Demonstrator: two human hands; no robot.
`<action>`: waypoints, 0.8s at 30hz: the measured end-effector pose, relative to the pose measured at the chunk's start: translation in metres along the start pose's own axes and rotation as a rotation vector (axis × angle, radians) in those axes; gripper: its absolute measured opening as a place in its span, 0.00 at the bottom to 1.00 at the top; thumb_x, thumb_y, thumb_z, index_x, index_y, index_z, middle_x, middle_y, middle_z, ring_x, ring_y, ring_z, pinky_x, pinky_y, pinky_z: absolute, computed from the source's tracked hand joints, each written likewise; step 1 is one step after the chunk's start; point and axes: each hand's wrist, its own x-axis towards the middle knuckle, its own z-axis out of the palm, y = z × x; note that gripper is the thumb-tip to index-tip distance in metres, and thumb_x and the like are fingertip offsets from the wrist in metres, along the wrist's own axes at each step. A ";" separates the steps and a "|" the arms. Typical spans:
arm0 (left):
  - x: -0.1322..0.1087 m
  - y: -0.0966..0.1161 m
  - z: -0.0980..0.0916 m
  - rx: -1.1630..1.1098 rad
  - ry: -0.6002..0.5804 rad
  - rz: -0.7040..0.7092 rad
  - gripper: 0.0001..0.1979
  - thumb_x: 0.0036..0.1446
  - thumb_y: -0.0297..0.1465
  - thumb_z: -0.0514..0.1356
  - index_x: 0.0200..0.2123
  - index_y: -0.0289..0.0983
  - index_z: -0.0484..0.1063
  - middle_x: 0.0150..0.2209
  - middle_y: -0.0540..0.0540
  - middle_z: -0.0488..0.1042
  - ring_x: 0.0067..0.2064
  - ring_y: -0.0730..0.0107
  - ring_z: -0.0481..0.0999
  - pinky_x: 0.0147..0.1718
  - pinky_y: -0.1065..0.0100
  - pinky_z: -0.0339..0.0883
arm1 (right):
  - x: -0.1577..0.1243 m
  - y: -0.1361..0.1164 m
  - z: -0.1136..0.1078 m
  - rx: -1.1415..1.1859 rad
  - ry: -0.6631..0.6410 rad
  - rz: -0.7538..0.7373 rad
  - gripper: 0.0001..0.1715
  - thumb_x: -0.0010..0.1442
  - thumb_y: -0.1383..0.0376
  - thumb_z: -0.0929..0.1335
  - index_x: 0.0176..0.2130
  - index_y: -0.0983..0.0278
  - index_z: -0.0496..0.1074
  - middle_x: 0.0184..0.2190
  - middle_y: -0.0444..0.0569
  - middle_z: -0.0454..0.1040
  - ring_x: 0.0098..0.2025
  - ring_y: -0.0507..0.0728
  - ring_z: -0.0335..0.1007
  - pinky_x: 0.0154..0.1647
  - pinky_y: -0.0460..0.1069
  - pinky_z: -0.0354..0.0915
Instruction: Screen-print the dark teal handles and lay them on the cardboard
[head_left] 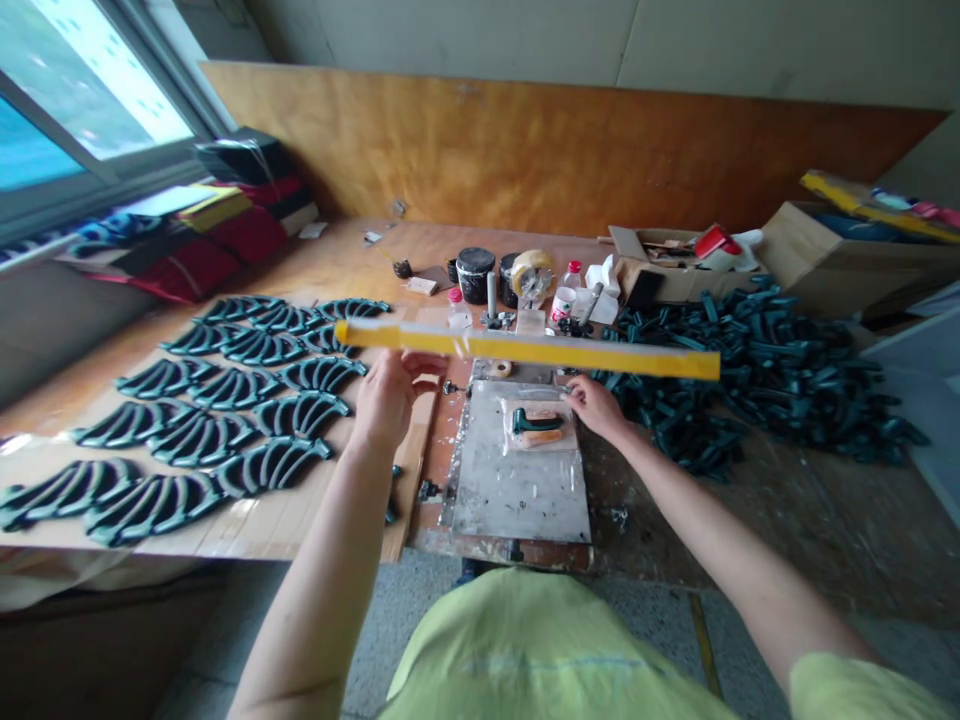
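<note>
My left hand (pixel 390 392) grips a long yellow strip (pixel 525 348) and holds it level above the bench. Below it lies a grey work plate (pixel 517 480) with a dark green curved part (pixel 534 424) on a clear sheet. My right hand (pixel 596 403) rests at the plate's far right edge, fingers curled close to that part; whether it grips anything is unclear.
Rows of dark green curved parts (pixel 202 420) lie on the left of the wooden bench. A large loose heap of the same parts (pixel 750 370) sits on the right. Black tins (pixel 475 272), a tape roll (pixel 531 272), small bottles and cardboard boxes (pixel 675 265) stand behind.
</note>
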 end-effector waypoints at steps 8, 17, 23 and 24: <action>-0.038 -0.050 0.017 0.016 0.043 -0.254 0.30 0.55 0.54 0.57 0.49 0.36 0.69 0.35 0.43 0.79 0.31 0.69 0.78 0.24 0.72 0.67 | -0.034 -0.060 0.027 -0.091 -0.044 -0.112 0.06 0.62 0.63 0.68 0.39 0.63 0.72 0.38 0.52 0.72 0.46 0.60 0.64 0.48 0.53 0.61; -0.134 -0.144 -0.035 0.043 0.128 -0.668 0.26 0.50 0.54 0.60 0.31 0.34 0.71 0.32 0.39 0.79 0.35 0.61 0.80 0.27 0.69 0.69 | -0.100 -0.072 0.014 -0.084 -0.104 -0.192 0.18 0.64 0.60 0.66 0.53 0.58 0.69 0.44 0.53 0.74 0.45 0.59 0.71 0.47 0.52 0.65; -0.162 -0.152 -0.164 0.467 0.643 -0.628 0.25 0.54 0.52 0.47 0.27 0.37 0.68 0.30 0.41 0.77 0.29 0.67 0.75 0.27 0.68 0.69 | -0.143 0.095 -0.016 -0.470 -0.456 0.592 0.24 0.58 0.53 0.69 0.50 0.63 0.71 0.33 0.61 0.78 0.36 0.68 0.77 0.33 0.57 0.69; -0.168 -0.153 -0.177 0.507 0.682 -0.655 0.25 0.54 0.51 0.45 0.26 0.37 0.68 0.30 0.40 0.77 0.27 0.67 0.74 0.26 0.67 0.68 | -0.150 0.114 -0.015 -0.487 -0.454 0.611 0.26 0.57 0.52 0.69 0.51 0.62 0.71 0.33 0.61 0.78 0.36 0.69 0.77 0.33 0.58 0.69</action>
